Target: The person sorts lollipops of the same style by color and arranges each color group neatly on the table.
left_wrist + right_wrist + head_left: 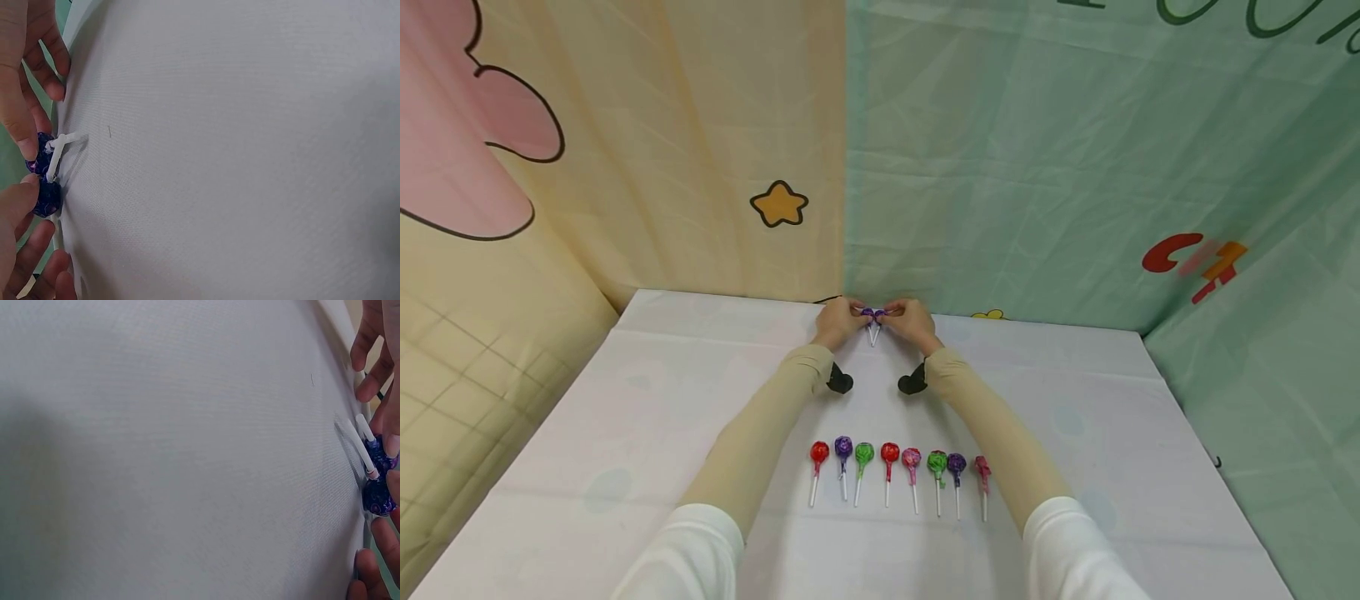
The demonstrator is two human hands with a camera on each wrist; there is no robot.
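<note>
Near the far edge of the table, my left hand (841,322) pinches the head of a purple-wrapped lollipop (47,199) between thumb and fingers. Beside it, my right hand (913,323) pinches a second purple lollipop (881,317) the same way. The two heads sit side by side, seemingly touching. Their white sticks (362,449) point back toward me and converge at the ends. In both wrist views the thumbs press on the wrappers, and the fingers partly hide the heads.
Closer to me, a row of several lollipops lies on the white table (647,433), sticks toward me: red (819,452), purple (843,447), green (864,453) and pink (912,457) among them. Printed curtains (1000,167) hang behind the far edge and at both sides.
</note>
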